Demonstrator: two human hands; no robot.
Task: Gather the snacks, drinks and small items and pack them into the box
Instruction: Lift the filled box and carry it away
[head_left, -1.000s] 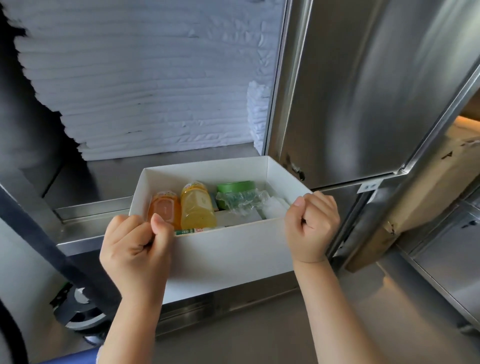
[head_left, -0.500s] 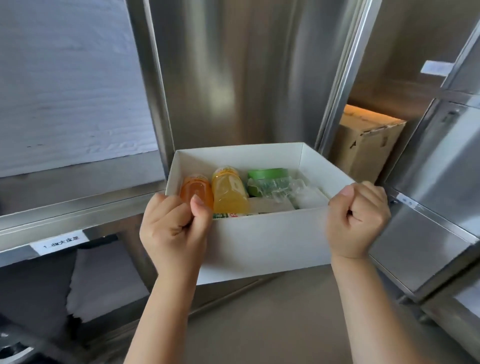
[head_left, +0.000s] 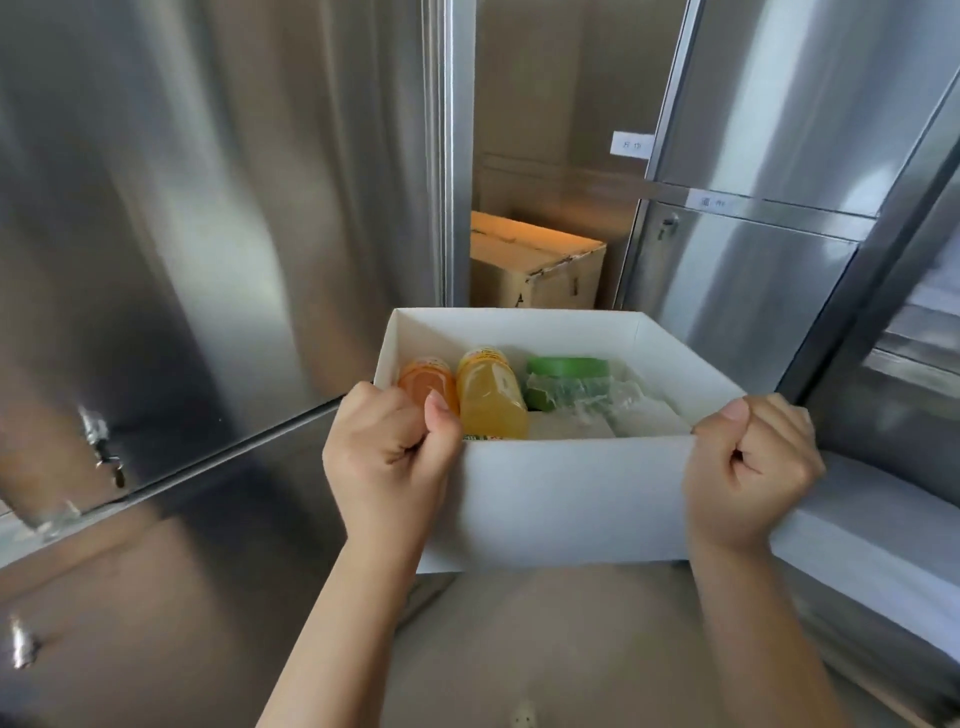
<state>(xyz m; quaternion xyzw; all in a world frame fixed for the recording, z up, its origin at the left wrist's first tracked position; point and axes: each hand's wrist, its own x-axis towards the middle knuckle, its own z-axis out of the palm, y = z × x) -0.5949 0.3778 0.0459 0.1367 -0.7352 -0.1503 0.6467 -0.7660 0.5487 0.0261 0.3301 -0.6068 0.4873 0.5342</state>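
Facing steel cabinet doors (head_left: 208, 234); white box (head_left: 571, 499) held in the air before them. Left hand (head_left: 387, 457) and right hand (head_left: 748, 467) each curl fingers tight over the near rim corners. Inside: yellow bottle (head_left: 488, 402), orange bottle (head_left: 423, 382), green lid (head_left: 566, 366).

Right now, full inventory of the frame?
white box: 1, white, held up before the cabinets
orange bottle: 1, orange, in box, far left
yellow bottle: 1, yellow, in box, beside orange bottle
green-lidded tub: 1, green, in box, right of bottles
pale packets: count unclear, white, in box, right side
cardboard carton: 1, brown, in recess behind
steel cabinet doors: several, silver, left and right
labels: 2, white, on right cabinet frame
left hand: 1, grips box's near-left corner
right hand: 1, grips box's near-right corner
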